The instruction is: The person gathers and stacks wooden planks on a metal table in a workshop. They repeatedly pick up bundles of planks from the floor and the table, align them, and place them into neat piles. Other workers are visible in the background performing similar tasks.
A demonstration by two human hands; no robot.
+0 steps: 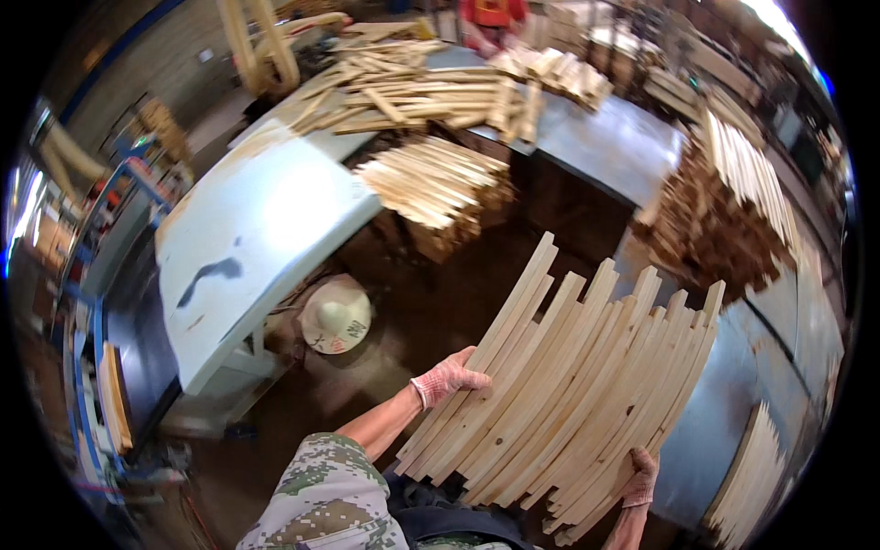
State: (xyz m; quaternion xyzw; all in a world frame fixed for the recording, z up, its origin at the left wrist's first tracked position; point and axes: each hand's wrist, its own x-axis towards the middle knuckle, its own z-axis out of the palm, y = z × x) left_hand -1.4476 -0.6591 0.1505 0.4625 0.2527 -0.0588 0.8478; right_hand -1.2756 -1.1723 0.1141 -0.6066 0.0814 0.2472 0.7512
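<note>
I hold a fan of several long pale wooden slats (568,376) slanting up to the right in front of me. My left hand (446,377), in a white and red knit glove, presses on the slats' left edge. My right hand (640,477), also gloved, grips the bundle's lower right edge. A camouflage sleeve covers my left upper arm.
A pale blue-white workbench (257,238) curves at left with a stack of slats (435,183) on its end. More loose slats (412,87) lie at the back. A slat pile (733,202) stands right. A white hat (336,314) lies on the floor. A person in red (492,16) works at the far side.
</note>
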